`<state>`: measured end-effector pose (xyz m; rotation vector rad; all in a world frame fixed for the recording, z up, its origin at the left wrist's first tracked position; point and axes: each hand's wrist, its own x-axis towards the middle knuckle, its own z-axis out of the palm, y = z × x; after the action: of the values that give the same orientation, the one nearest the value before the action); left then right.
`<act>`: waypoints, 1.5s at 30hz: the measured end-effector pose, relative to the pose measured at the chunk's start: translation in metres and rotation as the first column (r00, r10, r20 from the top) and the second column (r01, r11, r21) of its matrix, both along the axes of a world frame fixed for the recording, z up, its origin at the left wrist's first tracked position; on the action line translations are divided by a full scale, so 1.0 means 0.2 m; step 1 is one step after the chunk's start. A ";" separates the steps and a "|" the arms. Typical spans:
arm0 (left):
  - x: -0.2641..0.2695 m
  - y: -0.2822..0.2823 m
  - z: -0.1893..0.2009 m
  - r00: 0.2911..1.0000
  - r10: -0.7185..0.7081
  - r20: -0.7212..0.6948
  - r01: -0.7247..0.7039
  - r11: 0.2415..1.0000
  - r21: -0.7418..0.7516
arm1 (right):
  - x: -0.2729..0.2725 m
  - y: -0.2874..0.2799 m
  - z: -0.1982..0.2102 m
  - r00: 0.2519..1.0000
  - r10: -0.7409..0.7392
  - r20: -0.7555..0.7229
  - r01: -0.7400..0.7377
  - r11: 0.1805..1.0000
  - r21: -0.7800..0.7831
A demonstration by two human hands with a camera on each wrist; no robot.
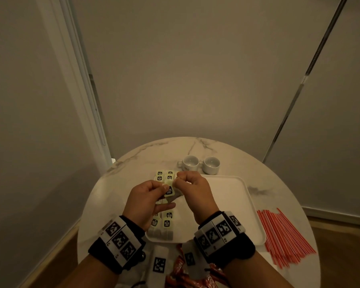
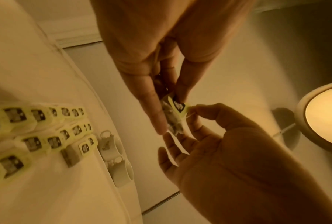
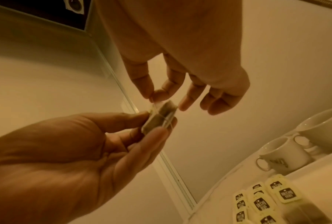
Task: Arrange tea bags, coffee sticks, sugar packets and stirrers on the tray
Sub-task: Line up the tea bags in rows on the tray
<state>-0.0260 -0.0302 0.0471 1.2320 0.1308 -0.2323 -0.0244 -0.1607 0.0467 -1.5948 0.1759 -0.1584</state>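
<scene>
- Your left hand (image 1: 147, 201) has the tea bag (image 1: 169, 191) pinched between thumb and forefingers, its other fingers loosely extended under it; the bag is off the tray (image 1: 237, 196) and held above its near-left part
- Your right hand (image 1: 192, 187) is curled, with thumb and forefinger nipping the yellow tag (image 2: 178, 106) at the bag's top edge; the remaining fingers hang free and hold nothing
- So both grips share one bag, and they nearly touch; the left has the pouch, the right only the tag and its string
- In the wrist views the bag's long axis runs away from your left grip toward the right fingertips (image 3: 151, 94), with the tag end farthest from the left palm
- The rows of laid tea bags (image 1: 164, 176) lie just beyond and below the grips, more (image 1: 164, 222) lie below and nearer your wrists; both groups sit on the tray's left side
- The open gap between those two groups is straight below your left grip, so I judge that the left hand is nearer the likely spot and the right need only let the tag go
- Off the tray: stirrers (image 1: 283, 238) well to the right of your right grip on the table (image 1: 133, 161), red coffee sticks (image 1: 181, 273) back between your wrists; the two cups (image 1: 200, 164) stand past the grips
</scene>
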 end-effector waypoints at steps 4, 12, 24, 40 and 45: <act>0.01 0.00 -0.02 0.999 0.020 0.025 -0.023 0.995 0.093 | -0.02 0.00 0.00 0.995 0.014 0.101 0.010 0.971 -0.237; 0.03 -0.03 -0.02 0.996 0.091 -0.004 -0.091 0.996 0.025 | -0.04 -0.04 -0.05 0.974 0.052 0.219 0.069 0.858 -0.509; 0.04 -0.06 0.00 0.998 0.029 0.050 -0.027 0.999 -0.037 | 0.00 -0.09 0.01 0.992 0.050 0.116 -0.041 0.996 -0.079; 0.06 -0.04 -0.06 0.991 -0.015 0.132 -0.003 0.990 0.138 | 0.03 -0.14 0.00 0.977 0.198 0.076 -0.191 0.977 -0.094; 0.06 -0.08 -0.12 0.993 -0.102 0.067 0.087 0.977 0.196 | 0.05 -0.13 -0.05 0.994 0.099 0.035 -0.099 0.995 -0.010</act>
<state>-0.0150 -0.0452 0.0235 1.4402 0.0281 -0.2594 -0.0138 -0.1874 0.0359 -1.6046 0.0681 -0.1108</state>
